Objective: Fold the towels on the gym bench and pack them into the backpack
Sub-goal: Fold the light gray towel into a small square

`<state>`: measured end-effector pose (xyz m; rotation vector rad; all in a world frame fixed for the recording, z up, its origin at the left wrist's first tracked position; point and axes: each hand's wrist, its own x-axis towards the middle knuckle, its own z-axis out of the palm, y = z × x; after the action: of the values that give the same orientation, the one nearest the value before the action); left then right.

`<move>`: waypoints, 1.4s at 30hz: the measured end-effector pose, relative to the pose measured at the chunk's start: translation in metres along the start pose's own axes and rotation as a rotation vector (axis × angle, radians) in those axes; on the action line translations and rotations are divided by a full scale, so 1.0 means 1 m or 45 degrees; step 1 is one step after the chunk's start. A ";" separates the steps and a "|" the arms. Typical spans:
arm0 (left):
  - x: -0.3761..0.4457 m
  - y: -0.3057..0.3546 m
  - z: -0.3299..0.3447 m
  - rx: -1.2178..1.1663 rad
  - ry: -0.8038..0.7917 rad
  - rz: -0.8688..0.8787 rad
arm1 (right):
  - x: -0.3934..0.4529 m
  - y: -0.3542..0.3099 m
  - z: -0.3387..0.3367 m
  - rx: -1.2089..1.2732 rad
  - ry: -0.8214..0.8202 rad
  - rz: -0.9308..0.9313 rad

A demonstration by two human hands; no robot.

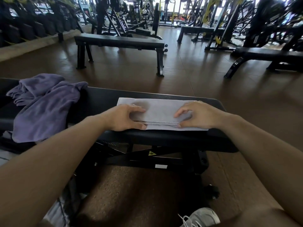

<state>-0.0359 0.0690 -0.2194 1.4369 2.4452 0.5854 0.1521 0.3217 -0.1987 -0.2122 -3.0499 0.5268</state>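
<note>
A light grey towel (161, 112), folded into a flat rectangle, lies on the black padded gym bench (172, 138) right in front of me. My left hand (123, 117) sits on the towel's left end and my right hand (198, 115) on its right end. On both hands the fingers are arched and curled over the top layer, with the thumbs at the stitched near hem, pinching that layer. A crumpled purple towel (44, 105) is heaped on the bench to the left, apart from both hands. No backpack is clearly visible.
Grey fabric with a dark seam (60, 208) lies on the floor at lower left. My grey shoe (200, 217) is beside the bench frame. Another flat bench (119, 40) stands ahead, one more bench (268, 54) at the right, and weight machines behind.
</note>
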 end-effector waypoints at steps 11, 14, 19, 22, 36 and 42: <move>-0.016 -0.008 0.002 0.062 0.104 0.083 | -0.010 0.018 -0.002 -0.057 0.484 0.309; -0.020 -0.014 -0.002 -0.156 0.067 -0.077 | -0.008 0.023 -0.005 0.255 0.622 0.392; -0.022 -0.014 0.003 -0.091 0.201 0.002 | 0.003 0.019 -0.003 0.831 0.705 0.406; -0.020 -0.015 0.003 0.042 0.326 0.012 | 0.004 0.022 -0.005 0.910 0.706 0.390; -0.035 -0.019 -0.006 -0.139 0.397 0.093 | -0.032 0.021 -0.020 0.538 0.052 0.239; -0.037 -0.023 -0.004 -0.071 0.296 0.073 | -0.027 0.020 -0.024 0.116 -0.148 0.174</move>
<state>-0.0376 0.0255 -0.2259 1.4963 2.5432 0.8719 0.1825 0.3451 -0.1830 -0.4030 -3.1290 0.7085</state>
